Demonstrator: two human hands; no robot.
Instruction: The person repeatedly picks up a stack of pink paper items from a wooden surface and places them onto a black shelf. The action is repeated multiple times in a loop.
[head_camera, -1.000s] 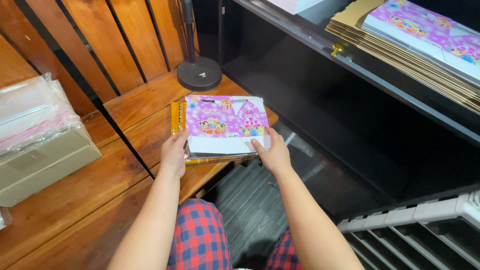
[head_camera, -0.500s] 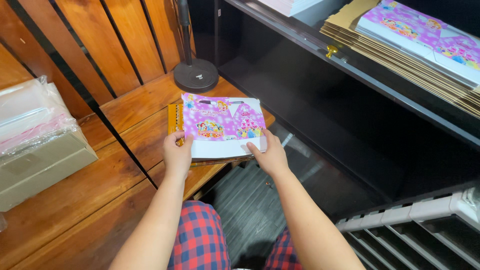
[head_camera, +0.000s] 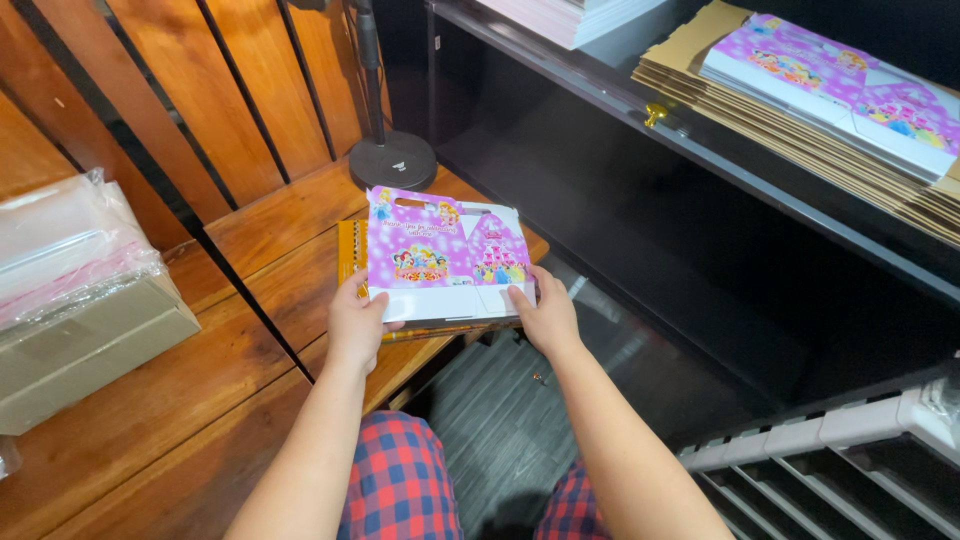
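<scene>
To your left, a plastic-wrapped bundle (head_camera: 70, 260) on a grey box (head_camera: 85, 355), ahead a round black stand base (head_camera: 392, 160), up right your stack of flat cardboard (head_camera: 800, 130) on the black shelf (head_camera: 640, 110), a white rack (head_camera: 830, 440) lower right

Glossy printed cardboard box (head_camera: 445, 255), wooden table (head_camera: 200, 390)

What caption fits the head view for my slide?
Both hands, left hand and right hand, grip a flat pink printed carton above a wooden bench.
</scene>
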